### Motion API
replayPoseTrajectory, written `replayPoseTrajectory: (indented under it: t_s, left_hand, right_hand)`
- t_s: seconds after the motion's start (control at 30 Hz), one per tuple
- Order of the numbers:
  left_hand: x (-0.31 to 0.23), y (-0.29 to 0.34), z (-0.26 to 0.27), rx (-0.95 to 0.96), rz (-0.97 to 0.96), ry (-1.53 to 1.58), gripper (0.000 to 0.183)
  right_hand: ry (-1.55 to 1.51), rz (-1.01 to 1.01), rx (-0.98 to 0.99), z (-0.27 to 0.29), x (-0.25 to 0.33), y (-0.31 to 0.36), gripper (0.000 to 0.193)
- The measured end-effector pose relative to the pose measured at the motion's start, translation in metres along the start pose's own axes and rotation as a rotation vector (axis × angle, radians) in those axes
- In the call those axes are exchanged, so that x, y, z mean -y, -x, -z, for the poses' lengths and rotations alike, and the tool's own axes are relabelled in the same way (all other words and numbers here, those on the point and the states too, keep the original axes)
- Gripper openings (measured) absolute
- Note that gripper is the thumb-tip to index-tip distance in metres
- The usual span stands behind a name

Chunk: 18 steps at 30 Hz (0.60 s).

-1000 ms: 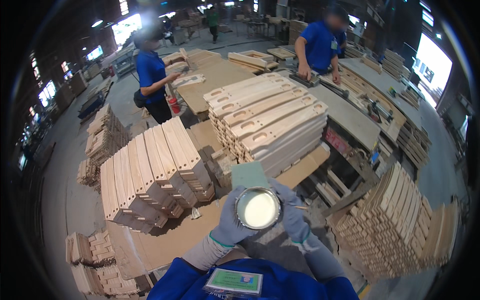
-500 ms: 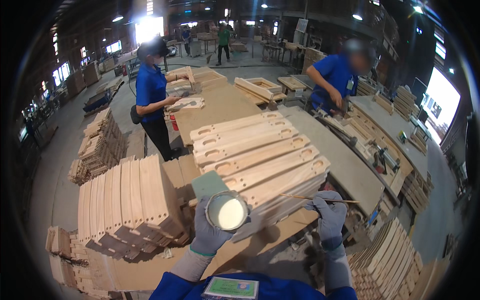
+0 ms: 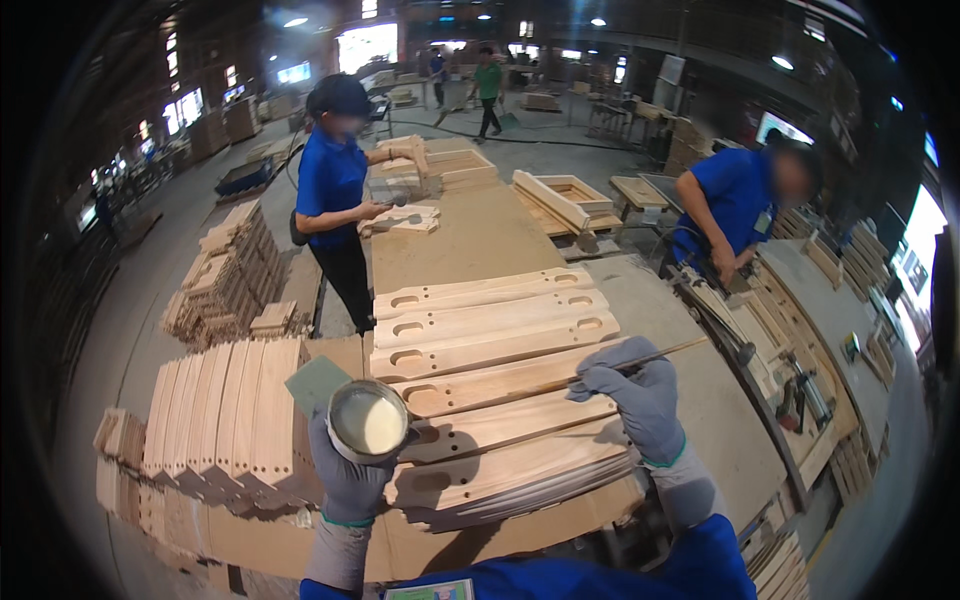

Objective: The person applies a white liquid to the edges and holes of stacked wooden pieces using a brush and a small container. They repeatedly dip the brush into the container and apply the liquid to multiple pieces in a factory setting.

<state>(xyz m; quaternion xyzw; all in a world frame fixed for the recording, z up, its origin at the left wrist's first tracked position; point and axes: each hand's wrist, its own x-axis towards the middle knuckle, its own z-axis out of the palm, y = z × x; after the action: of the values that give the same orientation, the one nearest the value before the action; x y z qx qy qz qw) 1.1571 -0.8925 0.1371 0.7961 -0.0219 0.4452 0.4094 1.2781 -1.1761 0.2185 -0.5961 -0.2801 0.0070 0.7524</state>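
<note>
My left hand (image 3: 350,488), in a grey glove, is closed around a round cup (image 3: 341,418) of cream-coloured liquid (image 3: 384,426). A flat grey-green square (image 3: 312,384) sticks out beside the cup on the same hand. My right hand (image 3: 642,398), also gloved, pinches a thin wooden stick (image 3: 675,351). The stick lies low over a stack of pale wooden boards (image 3: 500,388), its far end pointing left; whether it touches the wood I cannot tell. The boards have oval recesses and small round holes near their ends.
More boards (image 3: 225,410) stand on edge at the left, with a wood pile (image 3: 225,275) behind. One person in blue (image 3: 333,180) handles wood across the table (image 3: 455,235); another (image 3: 730,205) works at the right bench among clamps (image 3: 805,395). Further people stand far back.
My right hand has moved forward and left, from beside the stack to over the boards, bringing the stick across them. The cup stays in my left hand. The whole view has shifted.
</note>
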Motion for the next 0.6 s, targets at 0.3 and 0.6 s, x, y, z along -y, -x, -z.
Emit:
replayPoseTrajectory:
  t_s: [0.3, 0.6]
  left_hand:
    - [0.007, -0.015, -0.064, -0.01, 0.0, -0.049, 0.052]
    - [-0.011, -0.056, -0.077, -0.104, 0.857, 1.162, 0.039]
  right_hand:
    - [-0.088, 0.049, 0.384, 0.003, -0.006, -0.064, 0.014]
    - [0.135, 0.009, 0.577, -0.013, -0.038, -0.091, 0.011]
